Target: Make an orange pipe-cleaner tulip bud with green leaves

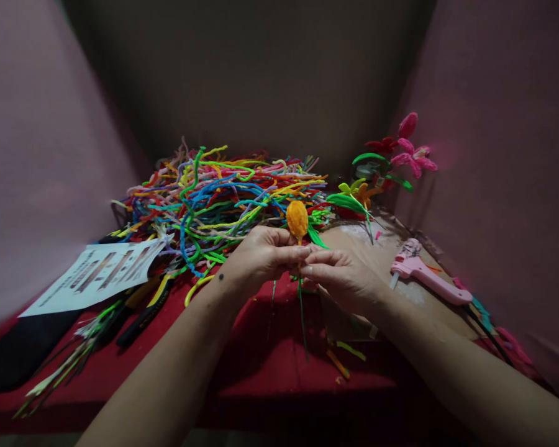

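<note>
Between my two hands an orange pipe-cleaner flower bud (297,218) stands upright, its rounded head above my fingers and a thin green wire stem hanging below. My left hand (270,251) pinches it just under the head, thumb and fingers pressed together. From the other side my right hand (335,273) closes its fingertips on the stem a little lower. The fingers hide the place where the stem joins the head. Behind my hands lies a large heap of colourful pipe cleaners (233,198).
A pink hot glue gun (428,279) rests on a board (354,239) at right. Finished pipe-cleaner flowers (414,155) stand behind it. To the left are a printed sheet (102,273), yellow-and-black pliers (149,310) and a bundle of stems (79,347). Orange scraps (338,364) lie on the red cloth (251,372).
</note>
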`<state>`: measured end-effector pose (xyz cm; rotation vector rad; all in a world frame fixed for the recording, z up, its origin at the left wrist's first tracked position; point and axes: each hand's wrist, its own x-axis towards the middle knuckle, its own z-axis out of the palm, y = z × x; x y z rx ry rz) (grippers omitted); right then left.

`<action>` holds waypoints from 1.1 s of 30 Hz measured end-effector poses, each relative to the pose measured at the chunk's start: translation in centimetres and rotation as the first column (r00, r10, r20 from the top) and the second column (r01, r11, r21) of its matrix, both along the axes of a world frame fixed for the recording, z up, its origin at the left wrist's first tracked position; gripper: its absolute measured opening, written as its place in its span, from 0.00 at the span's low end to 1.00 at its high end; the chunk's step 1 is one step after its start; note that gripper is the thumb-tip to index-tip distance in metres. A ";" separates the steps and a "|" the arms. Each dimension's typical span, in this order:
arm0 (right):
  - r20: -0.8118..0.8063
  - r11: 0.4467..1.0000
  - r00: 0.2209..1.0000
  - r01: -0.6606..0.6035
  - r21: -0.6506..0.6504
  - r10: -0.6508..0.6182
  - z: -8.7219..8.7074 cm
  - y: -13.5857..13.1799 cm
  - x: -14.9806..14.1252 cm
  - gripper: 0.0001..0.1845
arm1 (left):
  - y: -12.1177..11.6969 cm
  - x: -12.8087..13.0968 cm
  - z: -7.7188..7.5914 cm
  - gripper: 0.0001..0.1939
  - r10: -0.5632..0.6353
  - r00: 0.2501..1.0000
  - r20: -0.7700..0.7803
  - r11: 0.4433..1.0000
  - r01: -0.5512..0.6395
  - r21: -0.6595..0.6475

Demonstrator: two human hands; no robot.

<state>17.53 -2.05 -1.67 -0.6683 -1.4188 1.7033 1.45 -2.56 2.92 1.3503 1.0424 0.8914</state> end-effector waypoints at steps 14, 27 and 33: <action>-0.020 1.000 1.000 -0.006 -0.025 0.006 0.2 0.1 0.0 0.06 | -0.1 0.5 0.1 0.13 0.037 0.999 -0.008 0.998 -0.037 0.058; -0.096 1.000 0.995 -0.011 0.026 0.013 0.2 0.2 -0.1 0.05 | -0.3 0.1 0.3 0.12 -0.028 1.000 0.004 0.993 0.027 0.118; -0.112 0.997 0.992 -0.061 -0.036 0.057 0.4 0.3 -0.1 0.04 | -0.4 0.4 0.5 0.11 0.027 1.000 -0.006 0.995 -0.027 0.095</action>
